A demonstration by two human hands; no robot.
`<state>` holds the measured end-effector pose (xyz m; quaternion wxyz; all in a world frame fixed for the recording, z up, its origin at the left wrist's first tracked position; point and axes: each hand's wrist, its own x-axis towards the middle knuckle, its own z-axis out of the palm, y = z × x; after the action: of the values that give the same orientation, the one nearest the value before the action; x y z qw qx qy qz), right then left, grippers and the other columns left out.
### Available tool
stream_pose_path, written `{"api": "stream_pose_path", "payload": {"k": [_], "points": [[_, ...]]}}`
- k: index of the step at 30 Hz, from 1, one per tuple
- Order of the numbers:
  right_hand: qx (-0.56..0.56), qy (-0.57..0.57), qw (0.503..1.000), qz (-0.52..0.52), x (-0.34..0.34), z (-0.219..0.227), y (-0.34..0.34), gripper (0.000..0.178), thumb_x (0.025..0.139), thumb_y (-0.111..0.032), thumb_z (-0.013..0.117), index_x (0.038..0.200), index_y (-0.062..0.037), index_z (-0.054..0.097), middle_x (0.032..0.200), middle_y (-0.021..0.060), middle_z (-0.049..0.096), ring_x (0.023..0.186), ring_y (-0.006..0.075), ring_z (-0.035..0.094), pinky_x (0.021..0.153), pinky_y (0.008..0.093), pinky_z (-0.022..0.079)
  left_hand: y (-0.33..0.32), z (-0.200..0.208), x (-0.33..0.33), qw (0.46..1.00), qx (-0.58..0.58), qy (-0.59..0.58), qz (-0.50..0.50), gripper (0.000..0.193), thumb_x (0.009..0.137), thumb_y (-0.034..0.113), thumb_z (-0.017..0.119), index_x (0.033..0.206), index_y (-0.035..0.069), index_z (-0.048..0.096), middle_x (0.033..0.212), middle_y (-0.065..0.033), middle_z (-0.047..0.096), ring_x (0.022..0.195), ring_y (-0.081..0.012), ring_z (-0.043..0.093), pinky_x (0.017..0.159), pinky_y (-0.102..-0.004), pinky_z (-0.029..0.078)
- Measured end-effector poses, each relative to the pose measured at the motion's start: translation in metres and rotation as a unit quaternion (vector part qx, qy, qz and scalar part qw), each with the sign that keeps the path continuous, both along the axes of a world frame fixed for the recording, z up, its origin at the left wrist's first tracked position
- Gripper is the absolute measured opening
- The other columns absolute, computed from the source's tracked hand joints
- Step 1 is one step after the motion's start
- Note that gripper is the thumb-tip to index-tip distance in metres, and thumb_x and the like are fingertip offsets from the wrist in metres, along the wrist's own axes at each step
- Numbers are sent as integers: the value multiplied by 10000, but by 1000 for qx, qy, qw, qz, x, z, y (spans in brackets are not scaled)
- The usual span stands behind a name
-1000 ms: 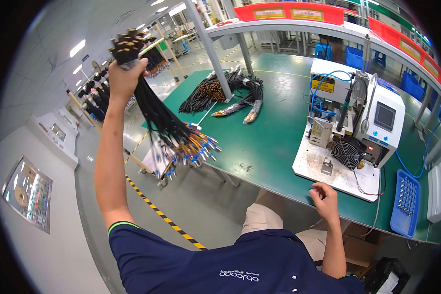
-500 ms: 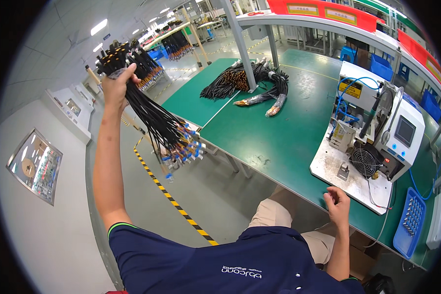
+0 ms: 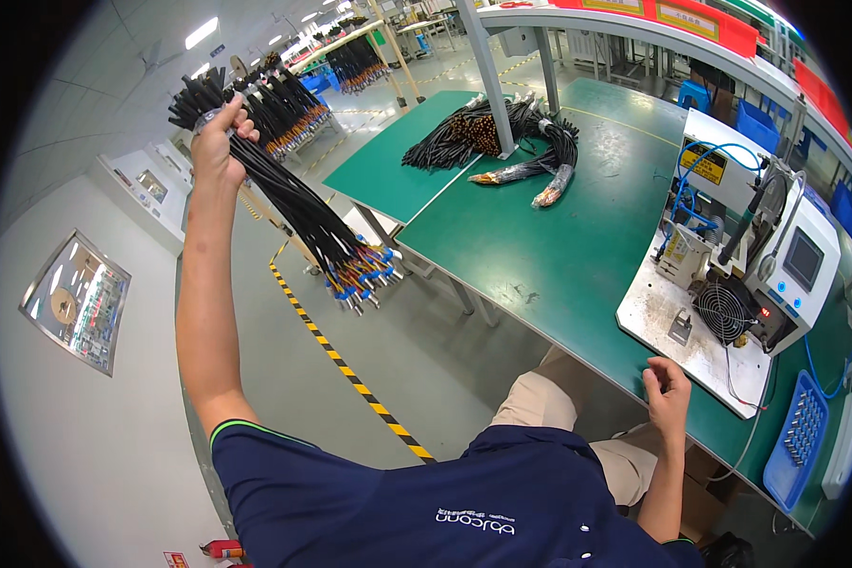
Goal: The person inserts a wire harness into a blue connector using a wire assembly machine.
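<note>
My left hand (image 3: 222, 142) is raised at the upper left, its fingers wrapped round a bundle of black cables (image 3: 298, 204). Short black ends stick up above my grip, with clear wrap visible there. Below it, the long part slants down to the right, ending in coloured wires and blue and silver connectors near the bench's left end. My right hand (image 3: 667, 390) hovers by the front edge of the green bench (image 3: 540, 275). Its fingers are loosely curled, the thumb stands apart, and I see nothing in it. The white base of a bench machine (image 3: 776, 237) is beside it.
More black cables (image 3: 459, 137) lie on the bench's far part near a metal post (image 3: 488, 80). Cable bundles (image 3: 284, 104) hang on a rack behind my left hand. A blue tray (image 3: 795, 440) of small metal parts sits at right. Yellow-black tape (image 3: 350, 374) crosses the floor.
The view has shifted, so the bench and machine appear further right. The cable bundle's lower ends have swung and hang closer together. Both hands keep their poses.
</note>
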<state>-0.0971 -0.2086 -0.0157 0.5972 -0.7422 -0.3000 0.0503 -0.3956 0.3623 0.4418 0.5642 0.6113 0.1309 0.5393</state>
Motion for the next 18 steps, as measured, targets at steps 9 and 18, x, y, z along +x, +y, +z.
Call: {"api": "stream_pose_path", "payload": {"k": [9,18], "points": [[-25,9,1000,11,-6,5,3,222,943,-102,774,1131,5,724,873,-28,630,739,54,513,656,228,428,-82,45,8,999,23,18,-46,225,1031,115,715,898,77,538,763,2,483,614,-90,464,586,-285,413],[264,377,727,510,-98,112,143,1177,867,-567,841,1712,-99,168,1696,175,345,1542,324,400,1237,529,373,-169,109,21,951,69,46,-297,166,1076,48,636,980,30,502,788,-30,426,664,-116,445,672,-258,430]]}}
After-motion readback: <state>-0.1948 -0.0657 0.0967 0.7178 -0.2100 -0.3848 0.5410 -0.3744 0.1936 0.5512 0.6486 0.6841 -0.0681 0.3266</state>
